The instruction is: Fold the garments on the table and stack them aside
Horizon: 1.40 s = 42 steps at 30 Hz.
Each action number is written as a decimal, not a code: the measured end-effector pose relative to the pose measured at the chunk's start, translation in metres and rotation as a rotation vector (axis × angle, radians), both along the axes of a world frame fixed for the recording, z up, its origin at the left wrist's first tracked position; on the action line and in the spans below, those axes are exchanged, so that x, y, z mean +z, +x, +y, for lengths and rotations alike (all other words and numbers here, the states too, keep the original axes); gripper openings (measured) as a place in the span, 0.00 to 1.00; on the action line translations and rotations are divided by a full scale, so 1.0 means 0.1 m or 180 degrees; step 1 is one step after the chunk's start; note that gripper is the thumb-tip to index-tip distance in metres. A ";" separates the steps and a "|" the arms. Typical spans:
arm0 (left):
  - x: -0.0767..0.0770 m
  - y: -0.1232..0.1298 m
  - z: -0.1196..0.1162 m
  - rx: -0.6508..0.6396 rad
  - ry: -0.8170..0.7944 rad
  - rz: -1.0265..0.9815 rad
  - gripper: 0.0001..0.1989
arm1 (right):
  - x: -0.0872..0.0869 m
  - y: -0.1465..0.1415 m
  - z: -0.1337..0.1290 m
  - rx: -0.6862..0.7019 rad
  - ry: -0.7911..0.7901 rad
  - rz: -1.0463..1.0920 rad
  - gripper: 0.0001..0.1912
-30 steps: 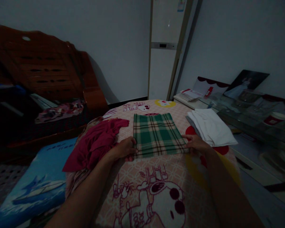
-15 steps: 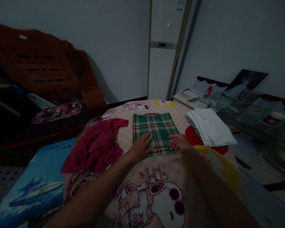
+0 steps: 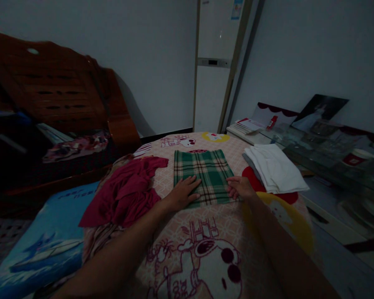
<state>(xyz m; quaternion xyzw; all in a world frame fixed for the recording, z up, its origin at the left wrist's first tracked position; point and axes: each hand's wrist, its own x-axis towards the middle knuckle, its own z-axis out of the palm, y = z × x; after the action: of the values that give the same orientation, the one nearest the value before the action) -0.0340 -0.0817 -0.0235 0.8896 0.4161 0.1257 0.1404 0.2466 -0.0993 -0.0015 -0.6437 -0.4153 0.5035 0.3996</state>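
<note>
And here are the 2 hands on the green plaid cloth (image 3: 204, 168), dead centre of the frame; the left hand (image 3: 182, 194) lies flat over its lower-left part, palm down, fingers a little spread, pressing rather than pinching; the right hand (image 3: 239, 187) is at its lower-right edge, fingers partly curled, and whether they pinch the fabric I cannot tell; the cloth itself lies flat and squared, a soft, light thing by the look of it, limp enough to crease or skew under a 1-sided tug; little to break here, and the weave looks more grippy than slick; the 2 near corners would make the surest hold, thumbs under, fingers on top, so that any layers stay together; around it spreads the pink patterned tablecloth (image 3: 233, 145); left of centre, a rumpled maroon garment (image 3: 127, 189) sits just beside; right of centre, near the right hand, rests a folded white cloth (image 3: 277, 168) with grey fabric (image 3: 251, 160) peeping from under its left side; and out at upper left stands a wooden seat (image 3: 56, 91), all carved back and dark gloss
</note>
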 end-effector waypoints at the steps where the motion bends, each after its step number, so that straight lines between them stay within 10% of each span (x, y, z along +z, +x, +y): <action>1: 0.03 -0.04 0.08 0.0091 -0.0017 -0.0195 0.31 | 0.00 0.01 0.01 -0.0005 0.0027 0.0025 0.08; 11: 0.28 -0.30 1.17 0.2188 -0.0292 -0.1689 0.20 | 0.19 -0.13 0.54 0.0041 0.0737 0.0886 0.09; 16: 0.24 -0.26 1.47 0.2850 -0.0056 -0.1356 0.23 | 0.18 -0.19 1.00 -0.0111 0.0779 0.1297 0.09; 31: 0.19 -0.24 1.89 0.2778 -0.0624 -0.0634 0.07 | 0.01 -0.11 1.79 -0.0789 0.0468 0.0153 0.25; 42: 0.10 -0.28 1.86 0.2743 -0.1038 -0.1445 0.05 | -0.06 -0.11 2.03 -0.0843 0.0385 -0.0797 0.18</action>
<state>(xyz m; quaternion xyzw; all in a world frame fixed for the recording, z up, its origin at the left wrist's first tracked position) -0.0621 0.1046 -0.0134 0.5541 0.7182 0.2956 0.2996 0.2359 0.1032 -0.0072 -0.7251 -0.4029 0.3367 0.4455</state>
